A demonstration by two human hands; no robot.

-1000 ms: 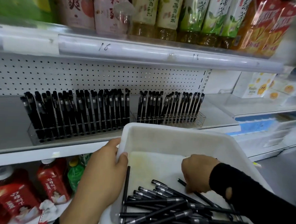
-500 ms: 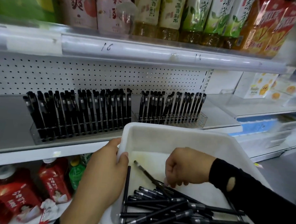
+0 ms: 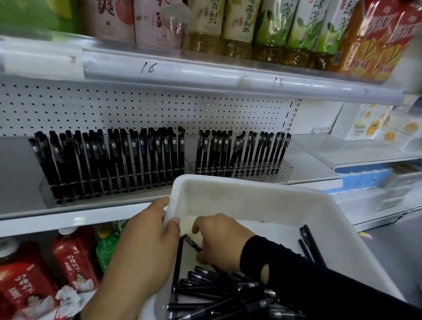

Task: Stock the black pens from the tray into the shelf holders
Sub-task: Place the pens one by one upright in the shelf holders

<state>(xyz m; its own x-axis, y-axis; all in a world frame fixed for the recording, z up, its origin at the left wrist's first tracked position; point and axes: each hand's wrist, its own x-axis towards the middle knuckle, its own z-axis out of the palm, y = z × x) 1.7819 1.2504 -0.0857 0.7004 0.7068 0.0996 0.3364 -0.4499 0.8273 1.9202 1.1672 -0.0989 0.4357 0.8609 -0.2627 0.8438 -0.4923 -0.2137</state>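
Note:
My left hand (image 3: 144,244) grips the left rim of a white plastic tray (image 3: 271,195) held in front of the shelf. Inside the tray, my right hand (image 3: 219,241) is closed around a black pen (image 3: 192,242), whose end sticks out to the left of the fingers. A heap of several black pens (image 3: 227,300) lies in the tray's near part, and two more pens (image 3: 309,243) rest against its right side. On the shelf stand two clear holders: the left holder (image 3: 105,191) is packed with pens, the right holder (image 3: 241,171) partly filled.
A shelf above carries tea and juice bottles (image 3: 236,21) behind a price rail (image 3: 209,74). Red and green bottles (image 3: 72,262) stand on the shelf below left. White boxes (image 3: 368,124) sit on a shelf unit to the right. A pegboard wall (image 3: 134,107) backs the pen shelf.
My right hand has moved left across the tray from the pen heap, picking up one pen and carrying it toward the left rim. The left hand keeps its grip on the tray.

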